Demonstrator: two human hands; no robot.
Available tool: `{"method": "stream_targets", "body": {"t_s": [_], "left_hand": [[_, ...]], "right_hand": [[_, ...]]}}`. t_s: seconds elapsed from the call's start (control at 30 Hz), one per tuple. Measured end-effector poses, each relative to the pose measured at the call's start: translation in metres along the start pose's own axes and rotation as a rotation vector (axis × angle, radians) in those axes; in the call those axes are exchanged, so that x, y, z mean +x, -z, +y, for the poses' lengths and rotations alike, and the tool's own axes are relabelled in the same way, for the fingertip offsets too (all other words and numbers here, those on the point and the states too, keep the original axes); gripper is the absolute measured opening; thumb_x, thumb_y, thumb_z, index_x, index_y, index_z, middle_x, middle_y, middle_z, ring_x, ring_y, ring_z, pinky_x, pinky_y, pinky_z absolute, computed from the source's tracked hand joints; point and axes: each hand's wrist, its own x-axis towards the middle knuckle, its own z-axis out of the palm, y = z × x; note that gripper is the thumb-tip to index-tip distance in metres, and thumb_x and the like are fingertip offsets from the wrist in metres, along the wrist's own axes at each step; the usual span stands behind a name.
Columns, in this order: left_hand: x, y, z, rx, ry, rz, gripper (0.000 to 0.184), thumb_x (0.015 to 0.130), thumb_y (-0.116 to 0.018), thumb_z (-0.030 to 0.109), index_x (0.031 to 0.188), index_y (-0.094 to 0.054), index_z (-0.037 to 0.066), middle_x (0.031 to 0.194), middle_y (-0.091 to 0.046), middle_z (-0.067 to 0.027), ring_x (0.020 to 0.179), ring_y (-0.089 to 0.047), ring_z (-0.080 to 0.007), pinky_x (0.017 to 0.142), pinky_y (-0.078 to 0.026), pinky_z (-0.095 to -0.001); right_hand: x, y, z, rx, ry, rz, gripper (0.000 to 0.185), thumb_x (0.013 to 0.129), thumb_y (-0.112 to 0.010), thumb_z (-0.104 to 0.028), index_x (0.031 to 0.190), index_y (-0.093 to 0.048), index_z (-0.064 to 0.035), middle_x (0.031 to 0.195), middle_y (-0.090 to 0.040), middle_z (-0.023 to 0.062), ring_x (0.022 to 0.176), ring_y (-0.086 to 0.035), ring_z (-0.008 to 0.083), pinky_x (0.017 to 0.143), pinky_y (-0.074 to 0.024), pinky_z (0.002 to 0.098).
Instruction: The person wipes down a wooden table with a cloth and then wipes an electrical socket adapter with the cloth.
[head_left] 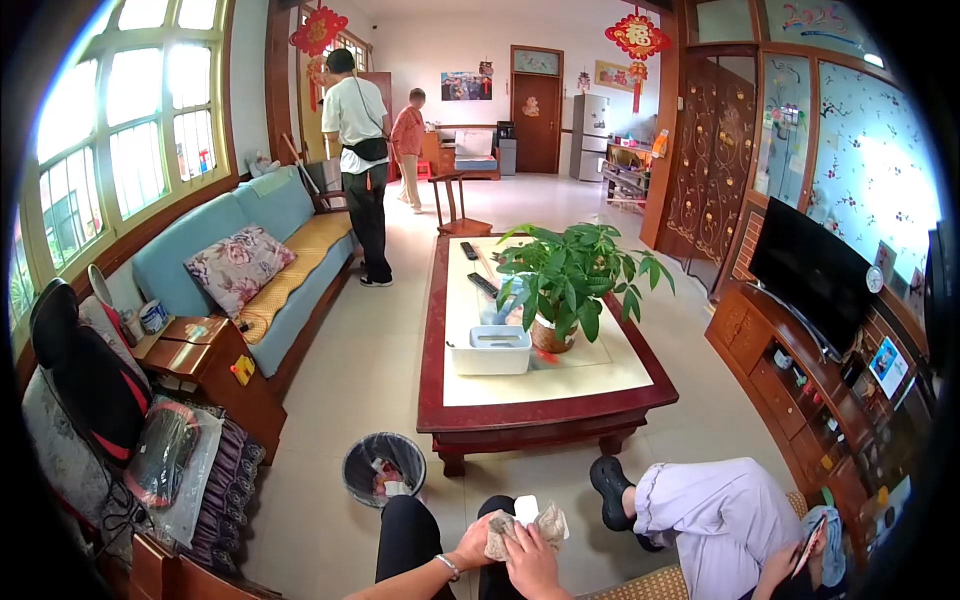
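Observation:
Low in the view, just above my knees, my left hand point(474, 543) is closed around a crumpled beige-grey cloth point(501, 536). My right hand point(531, 556) presses on the cloth from the right, its fingers bent over it. A small white object point(526, 509) sticks up between the hands; what it is I cannot make out. Beyond them stands the low table point(546, 410) with a dark red rim, holding a white tissue box point(491, 352), a potted plant point(553, 336) and two dark remotes point(483, 285).
A lined trash bin point(384, 468) stands on the floor left of my knees. To my right sits a person point(715, 505) holding a phone. Two people point(358, 130) stand farther back near the blue sofa point(185, 255). A television point(813, 270) rests on the right cabinet.

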Motion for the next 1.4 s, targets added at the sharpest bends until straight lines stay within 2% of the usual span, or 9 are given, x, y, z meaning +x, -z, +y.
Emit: {"method": "stream_targets", "body": {"t_s": [0.07, 0.13, 0.23, 0.33, 0.43, 0.53, 0.57, 0.67, 1.4], "left_hand": [[0.009, 0.019, 0.024, -0.148, 0.072, -0.012, 0.058, 0.069, -0.076, 0.034, 0.118, -0.055, 0.011, 0.119, -0.056, -0.011, 0.114, -0.052, -0.032, 0.097, -0.042, -0.0413], [0.01, 0.013, 0.021, -0.152, 0.182, -0.011, 0.058, 0.069, -0.076, 0.034, 0.117, -0.053, 0.011, 0.115, -0.057, -0.0104, 0.112, -0.053, -0.0314, 0.094, -0.043, -0.041], [0.016, 0.023, 0.049, -0.08, 0.229, 0.05, 0.062, 0.066, -0.078, 0.035, 0.116, -0.052, 0.009, 0.113, -0.058, -0.0134, 0.11, -0.054, -0.0329, 0.093, -0.044, -0.0419], [0.026, 0.03, 0.06, -0.073, 0.279, 0.039, 0.066, 0.062, -0.081, 0.037, 0.113, -0.052, 0.008, 0.11, -0.059, -0.0169, 0.109, -0.055, -0.0349, 0.094, -0.044, -0.0431], [0.026, 0.029, 0.056, -0.083, 0.321, -0.056, 0.078, 0.061, -0.082, 0.043, 0.121, -0.049, 0.006, 0.118, -0.057, -0.0188, 0.113, -0.053, -0.0356, 0.098, -0.042, -0.0427], [0.023, 0.021, 0.049, -0.038, 0.321, -0.024, 0.079, 0.06, -0.082, 0.042, 0.123, -0.05, 0.007, 0.119, -0.057, -0.0179, 0.113, -0.054, -0.0351, 0.098, -0.043, -0.0427], [0.023, 0.022, 0.049, -0.065, 0.22, 0.009, 0.078, 0.061, -0.08, 0.042, 0.124, -0.05, 0.007, 0.121, -0.056, -0.0177, 0.115, -0.052, -0.0339, 0.099, -0.041, -0.0429], [0.02, 0.019, 0.038, -0.068, 0.239, 0.008, 0.079, 0.062, -0.079, 0.042, 0.126, -0.049, 0.007, 0.123, -0.055, -0.0179, 0.116, -0.051, -0.0339, 0.1, -0.041, -0.0428], [0.018, 0.015, 0.034, -0.109, 0.164, 0.074, 0.071, 0.066, -0.077, 0.034, 0.125, -0.05, 0.006, 0.122, -0.056, -0.0191, 0.115, -0.051, -0.0372, 0.098, -0.042, -0.0449]], "right_hand": [[-0.01, -0.008, 0.007, 0.116, 0.05, 0.029, 0.039, 0.082, -0.058, -0.017, 0.119, -0.06, -0.0046, 0.128, -0.053, 0.0143, 0.121, -0.046, 0.0345, 0.103, -0.0382, 0.045], [-0.019, -0.017, 0.023, 0.292, -0.084, -0.051, 0.041, 0.082, -0.059, -0.017, 0.121, -0.06, -0.0056, 0.132, -0.05, 0.0142, 0.126, -0.042, 0.0336, 0.105, -0.0352, 0.0444], [-0.006, 0.022, 0.039, 0.697, -0.38, -0.173, 0.046, 0.075, -0.053, -0.004, 0.12, -0.057, -0.0004, 0.13, -0.052, 0.0188, 0.116, -0.053, 0.0339, 0.098, -0.0431, 0.0371], [0.027, 0.043, 0.043, 0.69, -0.357, 0.024, 0.046, 0.074, -0.064, -0.014, 0.119, -0.059, -0.0067, 0.129, -0.052, 0.0167, 0.118, -0.049, 0.0368, 0.098, -0.0418, 0.0443], [0.052, 0.056, 0.027, 0.535, -0.26, 0.197, 0.044, 0.074, -0.063, -0.008, 0.118, -0.058, -0.0068, 0.129, -0.052, 0.0168, 0.121, -0.048, 0.0353, 0.099, -0.042, 0.0415], [0.056, 0.006, 0.045, 0.285, -0.055, -0.019, 0.045, 0.074, -0.061, -0.011, 0.119, -0.06, -0.005, 0.133, -0.051, 0.0168, 0.118, -0.051, 0.0343, 0.098, -0.0428, 0.0406], [0.049, -0.003, 0.042, 0.099, -0.012, -0.13, 0.048, 0.074, -0.064, -0.019, 0.121, -0.061, -0.0082, 0.136, -0.05, 0.0128, 0.125, -0.047, 0.0319, 0.099, -0.0413, 0.0437], [0.056, 0.001, 0.028, 0.078, -0.089, -0.16, 0.05, 0.074, -0.066, -0.025, 0.122, -0.061, -0.0108, 0.137, -0.049, 0.0095, 0.128, -0.044, 0.0298, 0.099, -0.041, 0.0461], [0.051, -0.002, 0.015, -0.032, -0.088, -0.053, 0.05, 0.071, -0.069, -0.024, 0.119, -0.061, -0.0115, 0.133, -0.052, 0.01, 0.121, -0.049, 0.0311, 0.094, -0.0421, 0.0464]]}}
